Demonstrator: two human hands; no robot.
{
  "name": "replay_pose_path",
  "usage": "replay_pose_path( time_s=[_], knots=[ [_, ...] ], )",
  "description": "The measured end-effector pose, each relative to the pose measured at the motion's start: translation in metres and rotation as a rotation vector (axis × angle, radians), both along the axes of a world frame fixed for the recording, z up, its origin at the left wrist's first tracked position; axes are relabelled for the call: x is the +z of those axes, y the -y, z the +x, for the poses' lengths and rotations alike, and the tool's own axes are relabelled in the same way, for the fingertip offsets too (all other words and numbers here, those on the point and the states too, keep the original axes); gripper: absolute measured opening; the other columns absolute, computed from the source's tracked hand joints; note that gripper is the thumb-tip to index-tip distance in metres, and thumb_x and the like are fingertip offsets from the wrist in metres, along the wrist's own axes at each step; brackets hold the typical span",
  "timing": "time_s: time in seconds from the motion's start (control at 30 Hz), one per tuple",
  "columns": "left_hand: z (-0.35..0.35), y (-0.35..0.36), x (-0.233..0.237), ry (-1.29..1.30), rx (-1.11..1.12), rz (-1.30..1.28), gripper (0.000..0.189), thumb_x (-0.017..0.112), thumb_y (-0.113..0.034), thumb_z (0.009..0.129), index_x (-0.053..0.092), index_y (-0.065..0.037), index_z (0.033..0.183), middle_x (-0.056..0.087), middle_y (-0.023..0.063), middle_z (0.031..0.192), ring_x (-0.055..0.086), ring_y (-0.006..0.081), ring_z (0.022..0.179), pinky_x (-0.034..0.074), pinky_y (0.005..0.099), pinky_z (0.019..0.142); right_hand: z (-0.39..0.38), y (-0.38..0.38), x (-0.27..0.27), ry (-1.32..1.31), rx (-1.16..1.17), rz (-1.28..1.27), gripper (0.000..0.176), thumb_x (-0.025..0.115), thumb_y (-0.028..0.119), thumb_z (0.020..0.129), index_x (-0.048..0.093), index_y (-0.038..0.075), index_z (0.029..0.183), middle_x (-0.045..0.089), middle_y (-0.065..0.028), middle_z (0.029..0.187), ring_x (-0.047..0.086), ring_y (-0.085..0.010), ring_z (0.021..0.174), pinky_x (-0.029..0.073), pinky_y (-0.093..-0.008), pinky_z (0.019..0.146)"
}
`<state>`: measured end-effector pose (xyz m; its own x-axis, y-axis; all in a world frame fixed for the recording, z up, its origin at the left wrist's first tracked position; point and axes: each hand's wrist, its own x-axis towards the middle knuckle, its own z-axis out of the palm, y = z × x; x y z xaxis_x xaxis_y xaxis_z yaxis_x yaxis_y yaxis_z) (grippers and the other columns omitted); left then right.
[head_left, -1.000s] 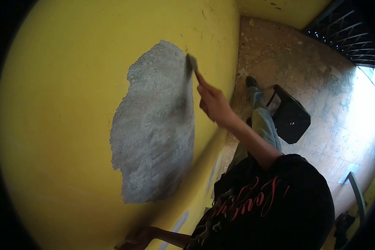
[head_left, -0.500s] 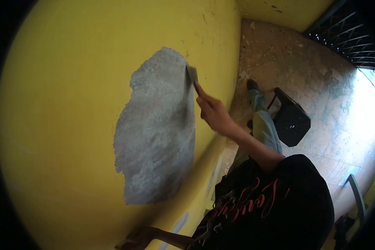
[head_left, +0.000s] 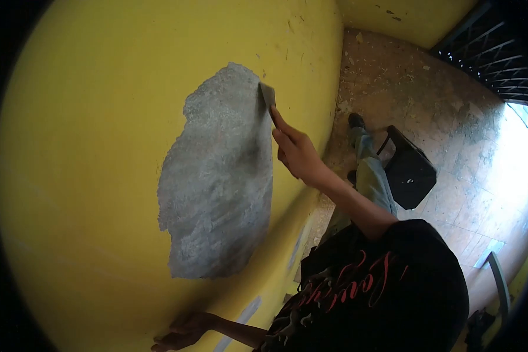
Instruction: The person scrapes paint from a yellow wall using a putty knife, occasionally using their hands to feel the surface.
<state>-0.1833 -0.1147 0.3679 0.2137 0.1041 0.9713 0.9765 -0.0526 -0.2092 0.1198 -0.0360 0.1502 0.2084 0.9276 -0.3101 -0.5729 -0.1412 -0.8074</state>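
Observation:
My right hand (head_left: 299, 154) is closed round the handle of a putty knife (head_left: 267, 95). Its flat blade lies along the upper right edge of a rough grey patch (head_left: 214, 176), where the yellow wall (head_left: 94, 146) has lost its paint. Whether the blade presses into the paint or only rests there is hard to see. Lower down, my left hand (head_left: 185, 331) is against or close to the wall below the patch, in shadow. Its fingers are stretched out, and nothing shows in them.
A black stool (head_left: 413, 176) stands on the floor beside my jeans-clad leg (head_left: 372, 176). Paint flakes and dust litter the tiled floor (head_left: 387, 76). A dark metal lattice (head_left: 481, 47) is at the upper right, and a grey-green bar (head_left: 500, 278) rises at the lower right.
The putty knife and my right hand have shifted slightly up and left along the patch's edge. My left hand shows a little higher and further left. The view has tilted slightly.

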Motion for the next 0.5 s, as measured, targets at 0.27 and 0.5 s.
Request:
replay_pose_path(
  time_s=[0.27, 0.5],
  knots=[
    [-0.001, 0.002, 0.008, -0.137, 0.068, 0.056, 0.044, 0.044, -0.029, 0.099, 0.049, 0.004, 0.128, 0.036, 0.0202, 0.146, 0.028, 0.0377, 0.138, 0.022, 0.0507, 0.113, 0.026, -0.007, 0.009, -0.215, 0.075, -0.13, 0.05, 0.042, 0.022, 0.1, 0.03, 0.016, 0.148, 0.043, 0.0015, 0.068, 0.041, -0.0076, 0.055, 0.044, -0.025, 0.057],
    [-0.016, 0.002, 0.007, -0.11, -0.024, -0.03, 0.045, 0.045, -0.03, 0.099, 0.044, 0.0, 0.133, 0.029, 0.0193, 0.15, 0.016, 0.0323, 0.143, 0.019, 0.0472, 0.115, 0.027, 0.0, -0.001, -0.225, 0.083, -0.051, 0.051, 0.041, 0.025, 0.102, 0.027, 0.012, 0.149, 0.035, 0.0038, 0.055, 0.033, -0.0041, 0.044, 0.034, -0.0216, 0.041]
  ],
)
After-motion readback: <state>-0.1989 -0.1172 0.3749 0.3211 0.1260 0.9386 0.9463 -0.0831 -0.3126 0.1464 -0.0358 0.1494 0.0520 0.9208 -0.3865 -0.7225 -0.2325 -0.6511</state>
